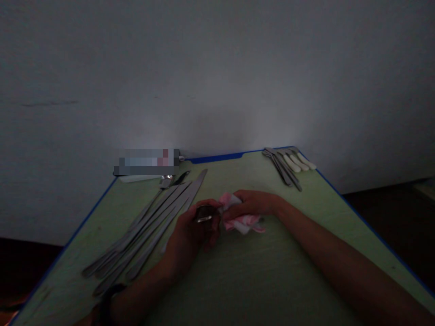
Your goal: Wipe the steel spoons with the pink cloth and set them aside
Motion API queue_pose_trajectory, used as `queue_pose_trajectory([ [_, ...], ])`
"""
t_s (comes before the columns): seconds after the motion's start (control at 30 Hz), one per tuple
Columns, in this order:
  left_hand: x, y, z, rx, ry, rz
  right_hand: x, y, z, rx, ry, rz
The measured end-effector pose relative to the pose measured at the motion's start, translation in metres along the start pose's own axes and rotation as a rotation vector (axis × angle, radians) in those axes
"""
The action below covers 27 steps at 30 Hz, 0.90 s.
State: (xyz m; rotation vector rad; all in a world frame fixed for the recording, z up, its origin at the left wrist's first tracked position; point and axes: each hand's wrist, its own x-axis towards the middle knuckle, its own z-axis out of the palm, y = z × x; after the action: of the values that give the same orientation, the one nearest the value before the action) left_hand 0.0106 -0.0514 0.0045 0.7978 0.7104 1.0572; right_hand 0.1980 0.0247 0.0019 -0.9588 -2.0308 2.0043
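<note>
Mid-worktop [238, 280], the left hand [190, 233] has its fingers closed round a spoon [204, 213], bowel end exposed toward the right hand [253, 203], which pinches a pink cloth [243, 222] against it, seemingly for wiping; knives [149, 226] lie left, more cutlery [288, 165] far right.

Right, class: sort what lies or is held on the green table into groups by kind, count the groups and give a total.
Groups of long plain metal cutlery, left side: 1
Groups of white-handled cutlery, far right corner: 1
Pink-and-white cloths, in the right hand: 1
Metal pieces in the left hand: 1
Total: 4
</note>
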Motion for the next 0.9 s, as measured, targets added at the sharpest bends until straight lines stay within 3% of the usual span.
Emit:
queue_pose_trajectory([
  [0.7, -0.0032, -0.0002, 0.0022, 0.028, -0.015, -0.006, -0.0016, -0.0058, 0.0030, 0.032, -0.048, -0.015],
  [0.9, -0.0042, 0.0082, 0.0070, -0.084, 0.164, 0.048, -0.0007, -0.0034, 0.0017, 0.037, -0.003, 0.005],
])
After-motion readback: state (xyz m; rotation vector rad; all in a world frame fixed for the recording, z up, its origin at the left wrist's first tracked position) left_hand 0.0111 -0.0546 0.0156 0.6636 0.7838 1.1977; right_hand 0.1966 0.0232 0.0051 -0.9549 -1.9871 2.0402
